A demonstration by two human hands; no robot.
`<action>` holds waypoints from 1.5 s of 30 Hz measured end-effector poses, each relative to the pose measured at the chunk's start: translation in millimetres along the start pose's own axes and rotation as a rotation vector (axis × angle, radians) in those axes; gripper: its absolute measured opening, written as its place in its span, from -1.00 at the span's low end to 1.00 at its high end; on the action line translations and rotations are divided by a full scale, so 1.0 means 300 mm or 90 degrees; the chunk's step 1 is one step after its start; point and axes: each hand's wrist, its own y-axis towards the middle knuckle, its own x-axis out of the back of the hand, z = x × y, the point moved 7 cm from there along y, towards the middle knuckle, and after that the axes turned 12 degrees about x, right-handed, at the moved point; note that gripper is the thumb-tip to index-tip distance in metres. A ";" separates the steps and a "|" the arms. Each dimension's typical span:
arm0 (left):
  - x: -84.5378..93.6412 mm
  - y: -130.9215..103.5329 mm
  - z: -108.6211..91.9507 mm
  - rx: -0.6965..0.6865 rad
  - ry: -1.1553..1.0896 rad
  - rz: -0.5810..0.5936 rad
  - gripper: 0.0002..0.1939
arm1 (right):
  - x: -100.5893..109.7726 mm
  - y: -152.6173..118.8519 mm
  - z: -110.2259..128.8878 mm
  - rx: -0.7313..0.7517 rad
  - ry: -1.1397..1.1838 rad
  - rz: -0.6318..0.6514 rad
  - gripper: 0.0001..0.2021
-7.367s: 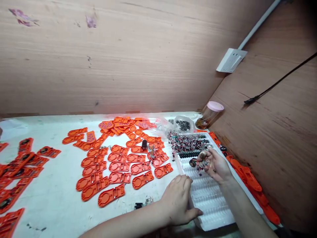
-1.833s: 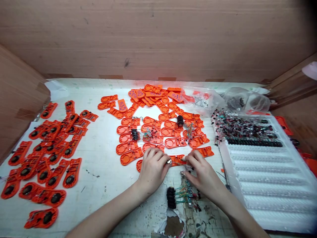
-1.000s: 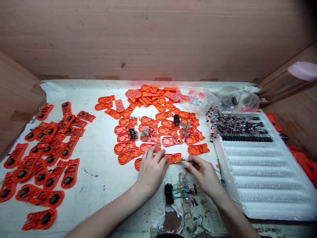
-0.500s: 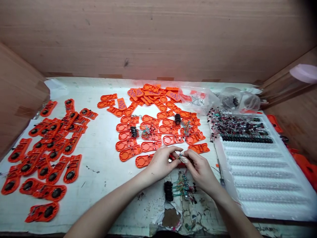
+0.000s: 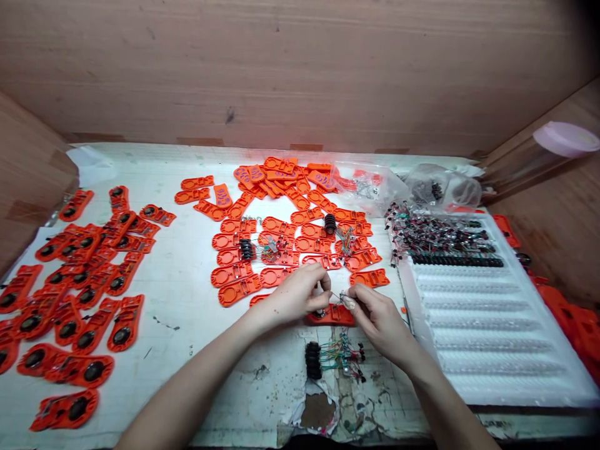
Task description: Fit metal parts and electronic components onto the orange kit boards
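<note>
My left hand is closed in a pinch, with a thin wire running from its fingertips toward the other hand. Facing it, my right hand pinches a small wired electronic part, mostly covered by the fingers. Below both hands lies an orange plastic shell half, partly hidden by the fingers. Nearer me, a stack of black round speakers rests on the table, its coloured wires leading right to small boards. Rows of orange shell halves spread out behind my hands.
At left lie many orange shells fitted with black speakers. A white foam tray on the right carries wired parts. Clear plastic bags sit at the back. A torn hole marks the near table edge. Wooden panels surround the table.
My left hand has drawn slightly left, away from the right fingertips, so a wire shows between them. More of the orange shell below is visible. The whole view has shifted a little.
</note>
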 end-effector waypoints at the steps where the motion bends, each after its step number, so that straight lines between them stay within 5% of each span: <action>1: 0.017 -0.005 0.002 0.015 0.004 -0.042 -0.95 | 0.001 -0.004 -0.009 -0.016 0.015 -0.006 -0.84; 4: 0.034 -0.031 -0.001 0.043 0.044 -0.149 -0.89 | -0.002 -0.013 -0.029 -0.049 0.055 -0.025 -0.80; 9: -0.065 -0.034 -0.001 0.042 0.071 -0.025 -0.85 | -0.011 -0.018 -0.029 -0.046 0.056 -0.022 -0.80; 14: -0.024 -0.092 0.005 0.044 0.074 -0.177 -0.88 | -0.010 -0.056 -0.029 -0.075 0.024 0.004 -0.80; 21: -0.114 -0.178 0.004 -0.079 0.184 -0.166 -0.84 | -0.030 -0.080 -0.047 -0.095 -0.061 -0.006 -0.82; 45: -0.127 -0.167 0.034 -0.056 0.136 -0.176 -0.86 | -0.061 -0.026 -0.070 -0.162 -0.140 0.084 -0.77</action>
